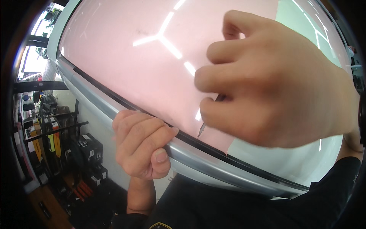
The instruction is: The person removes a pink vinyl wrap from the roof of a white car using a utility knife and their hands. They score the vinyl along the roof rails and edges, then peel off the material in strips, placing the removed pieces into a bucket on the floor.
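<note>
My right hand (pixel 267 84) is closed around a slim dark craft knife with a pointed metal blade (pixel 201 130). The blade's tip comes down at the edge of the pink film, beside the black trim strip (pixel 187 136); my fingers cover most of the handle. Pink film (pixel 114 49) lies over much of a glossy, curved car roof. My left hand (pixel 143 145) is curled into a fist against the silver roof rail (pixel 206 162), with its fingertips at the black strip. What those fingers hold, if anything, is hidden.
The pale greenish-white roof surface (pixel 255 160) shows beyond the film on the right. Ceiling lights reflect in the film. Below left, dark shelving (pixel 57 133) carries tools and yellow items, with black boxes (pixel 89 149) near it. My dark shirt (pixel 228 210) is close to the rail.
</note>
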`<action>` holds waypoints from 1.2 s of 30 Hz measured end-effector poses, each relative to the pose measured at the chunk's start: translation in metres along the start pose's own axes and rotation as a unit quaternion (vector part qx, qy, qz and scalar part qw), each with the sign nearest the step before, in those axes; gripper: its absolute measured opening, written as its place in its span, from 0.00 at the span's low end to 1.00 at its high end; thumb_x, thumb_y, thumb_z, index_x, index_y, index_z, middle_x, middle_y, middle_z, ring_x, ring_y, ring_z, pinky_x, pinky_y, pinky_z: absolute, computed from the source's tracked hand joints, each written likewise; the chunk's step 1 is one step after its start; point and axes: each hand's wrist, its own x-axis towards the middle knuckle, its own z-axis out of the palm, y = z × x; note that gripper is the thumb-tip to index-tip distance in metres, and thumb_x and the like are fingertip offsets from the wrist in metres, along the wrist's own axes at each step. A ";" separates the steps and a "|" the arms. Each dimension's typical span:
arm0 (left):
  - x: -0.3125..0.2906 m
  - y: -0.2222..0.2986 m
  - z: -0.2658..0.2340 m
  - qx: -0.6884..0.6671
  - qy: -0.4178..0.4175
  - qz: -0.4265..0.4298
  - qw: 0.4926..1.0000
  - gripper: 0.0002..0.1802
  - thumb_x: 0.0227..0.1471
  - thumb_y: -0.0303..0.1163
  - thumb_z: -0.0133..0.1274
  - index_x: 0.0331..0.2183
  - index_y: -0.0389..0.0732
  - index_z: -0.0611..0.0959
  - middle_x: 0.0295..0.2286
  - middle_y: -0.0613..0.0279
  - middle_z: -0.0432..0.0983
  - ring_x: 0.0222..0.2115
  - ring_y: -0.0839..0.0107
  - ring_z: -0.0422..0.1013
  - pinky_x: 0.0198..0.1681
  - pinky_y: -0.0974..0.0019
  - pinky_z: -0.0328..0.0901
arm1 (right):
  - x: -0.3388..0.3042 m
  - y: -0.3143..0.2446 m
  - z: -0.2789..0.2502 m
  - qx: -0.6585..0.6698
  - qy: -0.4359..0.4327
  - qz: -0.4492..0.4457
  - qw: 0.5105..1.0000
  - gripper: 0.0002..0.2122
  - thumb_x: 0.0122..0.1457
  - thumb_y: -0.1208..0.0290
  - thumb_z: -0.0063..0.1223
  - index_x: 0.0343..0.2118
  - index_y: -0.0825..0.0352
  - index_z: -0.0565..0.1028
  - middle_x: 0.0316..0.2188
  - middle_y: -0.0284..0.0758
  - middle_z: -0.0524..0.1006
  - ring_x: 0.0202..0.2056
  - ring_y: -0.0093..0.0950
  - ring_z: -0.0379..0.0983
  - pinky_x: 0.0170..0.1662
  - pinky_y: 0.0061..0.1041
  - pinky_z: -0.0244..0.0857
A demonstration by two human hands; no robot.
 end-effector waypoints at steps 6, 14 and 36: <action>0.002 -0.004 -0.001 -0.017 0.000 0.015 1.000 0.23 0.58 0.40 0.44 0.22 0.35 0.84 0.22 0.56 0.77 0.27 0.59 0.72 0.41 0.52 0.63 | 0.001 0.001 -0.010 -0.039 -0.032 -0.004 0.999 0.04 0.48 0.71 0.59 0.26 0.62 0.75 0.22 0.27 0.68 0.28 0.26 0.69 0.50 0.39 0.65; 0.002 -0.005 0.000 -0.022 0.002 0.015 1.000 0.23 0.57 0.41 0.45 0.22 0.35 0.85 0.21 0.56 0.77 0.26 0.60 0.72 0.40 0.53 0.62 | -0.020 0.026 0.009 -0.063 -0.025 0.050 0.996 0.07 0.54 0.75 0.57 0.35 0.58 0.79 0.28 0.29 0.69 0.35 0.27 0.72 0.61 0.47 0.60; 0.003 0.000 -0.004 -0.032 -0.016 -0.008 0.999 0.22 0.56 0.42 0.46 0.21 0.37 0.84 0.20 0.59 0.76 0.25 0.62 0.71 0.40 0.53 0.61 | -0.124 0.197 -0.024 -0.266 -0.019 0.129 0.955 0.15 0.57 0.80 0.56 0.45 0.54 0.78 0.46 0.34 0.78 0.49 0.33 0.73 0.62 0.50 0.56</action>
